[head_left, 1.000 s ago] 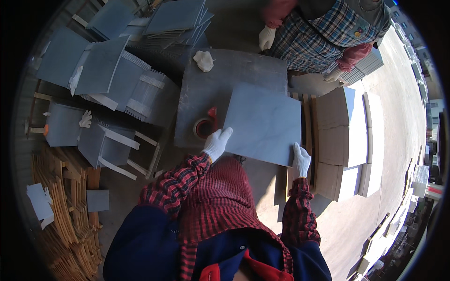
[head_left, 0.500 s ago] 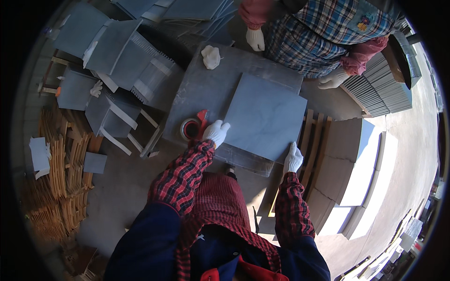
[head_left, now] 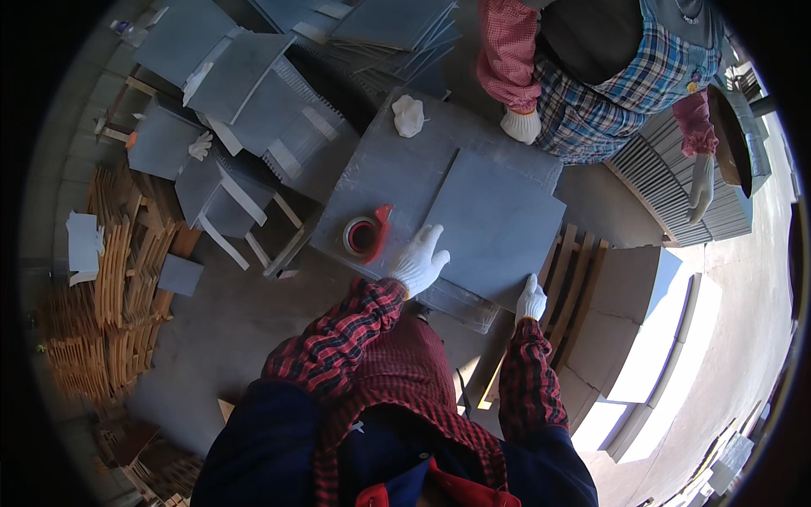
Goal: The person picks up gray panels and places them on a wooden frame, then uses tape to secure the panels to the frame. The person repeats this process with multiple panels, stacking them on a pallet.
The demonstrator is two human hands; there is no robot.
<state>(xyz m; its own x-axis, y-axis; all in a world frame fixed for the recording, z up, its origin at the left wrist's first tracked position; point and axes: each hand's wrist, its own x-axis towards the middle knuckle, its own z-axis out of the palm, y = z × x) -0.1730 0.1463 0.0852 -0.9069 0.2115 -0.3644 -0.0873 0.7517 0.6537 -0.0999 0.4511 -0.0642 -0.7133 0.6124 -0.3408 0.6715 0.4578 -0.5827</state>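
A large square grey tile (head_left: 497, 230) lies flat on a wrapped table or stack (head_left: 376, 173) in front of me. My left hand (head_left: 421, 264), in a white knitted glove, is at the tile's near left edge. Its fingers are stretched out over the surface. At the near right corner, my gloved right hand (head_left: 531, 301) holds the tile's edge with one digit pointing forward; its other fingers are partly hidden. Left of my left hand lies a red tape dispenser (head_left: 383, 230) with a roll of tape (head_left: 361, 237). A crumpled white cloth or glove (head_left: 408, 116) rests farther back.
Across the table stands a person in a plaid apron (head_left: 604, 110) with white gloves. Grey boxes (head_left: 612, 296) and a wooden pallet (head_left: 574, 279) stand at right. Stacked grey panels (head_left: 245, 93) fill the far left, with wooden slats (head_left: 122, 270) nearer.
My left hand has slid rightward onto the tile's edge, fingers spreading. The whole view has shifted slightly. The other person's hand at right has swung away toward the stacked tiles.
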